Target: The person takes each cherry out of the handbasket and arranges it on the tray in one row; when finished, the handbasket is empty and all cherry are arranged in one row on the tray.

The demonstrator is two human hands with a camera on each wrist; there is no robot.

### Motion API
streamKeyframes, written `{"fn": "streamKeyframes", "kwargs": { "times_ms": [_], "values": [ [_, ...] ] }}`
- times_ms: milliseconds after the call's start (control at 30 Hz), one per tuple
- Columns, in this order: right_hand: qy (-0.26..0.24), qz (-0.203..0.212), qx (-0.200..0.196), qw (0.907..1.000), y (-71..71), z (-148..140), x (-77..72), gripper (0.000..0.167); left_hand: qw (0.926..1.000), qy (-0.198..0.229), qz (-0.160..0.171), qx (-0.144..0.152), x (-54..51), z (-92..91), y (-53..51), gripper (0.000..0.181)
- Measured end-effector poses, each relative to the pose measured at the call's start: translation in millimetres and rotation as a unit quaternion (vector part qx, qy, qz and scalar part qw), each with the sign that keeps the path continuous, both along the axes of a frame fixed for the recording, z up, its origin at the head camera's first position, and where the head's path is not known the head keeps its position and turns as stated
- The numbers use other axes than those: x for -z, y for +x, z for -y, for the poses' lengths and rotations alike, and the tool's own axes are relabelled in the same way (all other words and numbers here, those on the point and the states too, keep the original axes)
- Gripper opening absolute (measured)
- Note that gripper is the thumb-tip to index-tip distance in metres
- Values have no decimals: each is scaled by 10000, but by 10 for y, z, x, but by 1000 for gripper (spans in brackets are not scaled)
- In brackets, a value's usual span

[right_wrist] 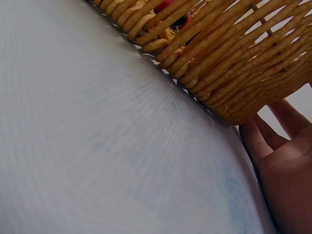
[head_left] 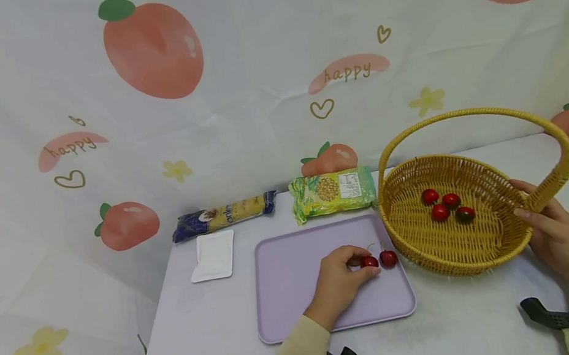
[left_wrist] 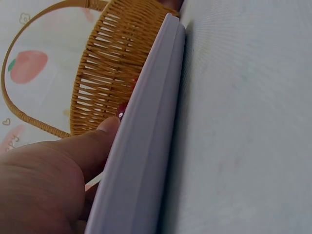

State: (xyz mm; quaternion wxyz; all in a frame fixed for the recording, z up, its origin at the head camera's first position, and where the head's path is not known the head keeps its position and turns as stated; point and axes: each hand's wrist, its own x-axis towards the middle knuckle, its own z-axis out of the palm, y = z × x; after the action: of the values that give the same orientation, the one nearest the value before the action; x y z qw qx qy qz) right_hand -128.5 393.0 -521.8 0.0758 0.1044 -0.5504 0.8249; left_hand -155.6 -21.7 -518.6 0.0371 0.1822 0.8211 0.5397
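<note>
The person's left hand (head_left: 341,280) pinches a round, glossy red cherry (head_left: 368,261) between thumb and fingers, over the right side of a flat, rectangular lilac tray (head_left: 290,282). A round, dark-red cherry (head_left: 388,258) sits just beside it on the tray. The right hand (head_left: 562,239) grips the right rim of a golden-brown woven basket (head_left: 457,243), fingers curled round its edge; four shiny red cherries (head_left: 440,212) lie inside.

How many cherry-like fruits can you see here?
6: four fruits in the basket, and two at the tray, one pinched by the left hand, the other just right of it. More could be hidden behind that hand.
</note>
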Motion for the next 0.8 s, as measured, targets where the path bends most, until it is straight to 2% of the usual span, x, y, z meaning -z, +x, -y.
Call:
{"fn": "streamKeyframes", "kwargs": {
  "times_ms": [200,533,800],
  "values": [
    [-155,-77,-71,9998,-7,-13,5,59,9995,-180,-199,-138,30,-23,-14,25],
    [-56,104,-13,9999,-4,-9,-10,59,9992,-227,-204,-262,17,-44,4,30],
    [-109,53,-80,9999,-3,-23,8,60,9993,-221,-94,-302,-7,-36,16,35]
  ]
}}
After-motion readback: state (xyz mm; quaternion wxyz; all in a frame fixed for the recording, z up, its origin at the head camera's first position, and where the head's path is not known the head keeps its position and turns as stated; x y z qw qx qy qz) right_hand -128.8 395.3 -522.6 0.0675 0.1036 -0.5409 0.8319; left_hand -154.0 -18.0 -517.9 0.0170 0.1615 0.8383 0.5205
